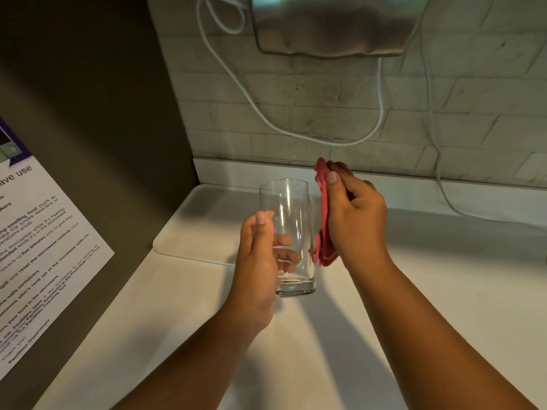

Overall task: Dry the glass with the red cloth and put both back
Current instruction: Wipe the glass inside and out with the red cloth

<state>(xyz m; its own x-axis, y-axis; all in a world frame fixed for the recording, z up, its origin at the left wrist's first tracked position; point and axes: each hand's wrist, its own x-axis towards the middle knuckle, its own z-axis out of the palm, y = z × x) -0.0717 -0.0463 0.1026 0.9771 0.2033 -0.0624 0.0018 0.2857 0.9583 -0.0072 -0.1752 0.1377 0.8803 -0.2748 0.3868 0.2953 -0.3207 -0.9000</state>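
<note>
White countertop point(414, 291) with a pale flat tray point(201, 220) at the back, by the brick-pattern wall point(325, 113). Left hand point(257, 261) wraps the tall clear drinking glass point(288, 232), thumb near side, fingers showing through the far side; glass upright, held above the counter at the tray's front edge. Right hand point(355, 214) closed around the bunched red cloth point(324, 220), pressing it against the glass's right wall. Printed notice point(38, 247) on the left panel.
</note>
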